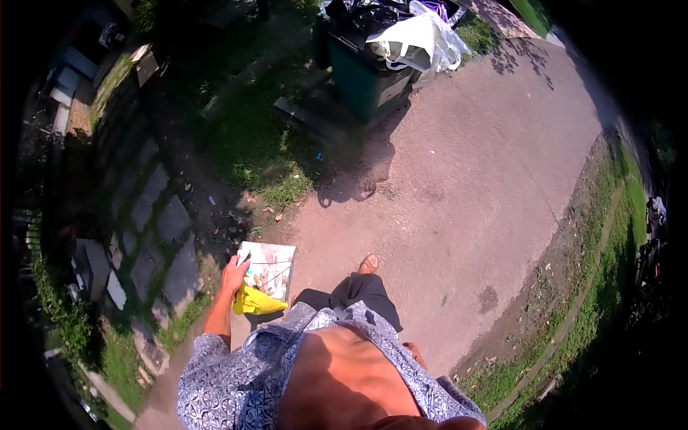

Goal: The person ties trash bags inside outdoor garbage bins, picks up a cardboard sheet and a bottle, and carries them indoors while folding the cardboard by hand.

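On the left, my left hand [235,274] is closed at the edge of a flat white square container [276,259] with reddish-brown stains and a thin dark line across it. I cannot make out exactly what kind of container it is. A bright yellow plastic bag or cloth [256,302] hangs just below the same hand, against the container's lower side. My right hand [414,354] shows only as a small strip of skin beside the patterned shirt [229,380]. Its fingers are hidden.
A dark green wheeled bin [365,82] stands ahead, piled with black bags and a white plastic bag [408,39]. Paved path [473,193] runs under my sandalled foot [369,264]. Grass [287,190] and stone slabs [174,218] lie left; a grassy verge [598,265] borders the right.
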`<act>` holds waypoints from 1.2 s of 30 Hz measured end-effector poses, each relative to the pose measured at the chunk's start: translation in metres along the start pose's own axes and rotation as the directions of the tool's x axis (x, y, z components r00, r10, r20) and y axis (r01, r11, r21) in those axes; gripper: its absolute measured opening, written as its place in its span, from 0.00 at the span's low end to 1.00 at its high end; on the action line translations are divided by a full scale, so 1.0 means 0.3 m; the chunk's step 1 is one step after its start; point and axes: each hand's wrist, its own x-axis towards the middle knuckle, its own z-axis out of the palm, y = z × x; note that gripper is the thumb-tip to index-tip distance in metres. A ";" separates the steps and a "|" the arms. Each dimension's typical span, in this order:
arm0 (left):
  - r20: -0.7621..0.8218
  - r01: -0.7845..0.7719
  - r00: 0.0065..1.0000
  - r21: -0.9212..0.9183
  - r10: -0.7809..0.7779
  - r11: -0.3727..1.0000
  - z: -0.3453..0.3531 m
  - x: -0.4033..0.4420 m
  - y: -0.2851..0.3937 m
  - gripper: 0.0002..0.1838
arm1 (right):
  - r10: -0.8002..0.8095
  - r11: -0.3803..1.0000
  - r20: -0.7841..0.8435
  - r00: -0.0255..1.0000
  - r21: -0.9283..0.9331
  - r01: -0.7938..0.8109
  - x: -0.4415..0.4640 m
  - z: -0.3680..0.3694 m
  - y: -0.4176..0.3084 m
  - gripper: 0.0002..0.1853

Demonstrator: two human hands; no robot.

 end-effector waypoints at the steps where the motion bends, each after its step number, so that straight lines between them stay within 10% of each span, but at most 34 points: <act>1: -0.002 0.057 0.998 0.056 -0.057 0.997 -0.042 -0.006 -0.039 0.26 | -0.005 1.000 0.028 1.000 0.005 0.005 0.008 0.059 -0.024 0.23; 3: 0.032 0.150 0.987 0.158 -0.157 0.976 0.142 -0.162 0.178 0.25 | 0.184 0.958 -0.128 0.975 0.246 -0.148 0.042 -0.418 -0.234 0.08; 9: 0.030 0.096 0.992 0.443 -0.121 0.891 0.177 0.025 0.450 0.27 | -0.216 0.919 -0.311 0.925 0.256 0.301 0.459 -0.861 -0.898 0.12; 15: 0.215 0.065 0.952 0.554 -0.218 0.830 0.319 0.228 0.780 0.29 | -0.258 0.954 -0.195 0.946 0.107 0.282 0.700 -0.989 -1.198 0.13; 21: 0.226 0.147 0.904 0.635 -0.364 0.759 0.518 0.556 1.056 0.33 | 0.110 0.990 0.002 0.994 0.085 -0.110 0.780 -0.958 -1.294 0.15; 23: 0.268 0.250 0.838 0.586 -0.476 0.771 0.517 0.630 1.238 0.35 | -0.089 0.959 -0.035 0.995 -0.273 0.076 0.869 -1.008 -1.204 0.16; 26: 0.228 0.265 0.855 0.581 -0.466 0.769 0.394 0.693 1.556 0.33 | -0.244 0.946 -0.143 0.959 -0.251 0.204 0.783 -1.105 -1.358 0.15; 33: 0.118 0.132 0.972 0.445 -0.204 0.886 -0.006 0.887 1.813 0.23 | 0.076 0.996 0.069 0.995 -0.050 -0.072 1.076 -1.418 -2.018 0.12; 36: 0.130 0.511 0.805 0.344 -0.579 0.788 0.083 0.866 1.879 0.30 | -0.038 0.981 0.059 0.998 -0.187 0.049 1.313 -1.532 -2.353 0.13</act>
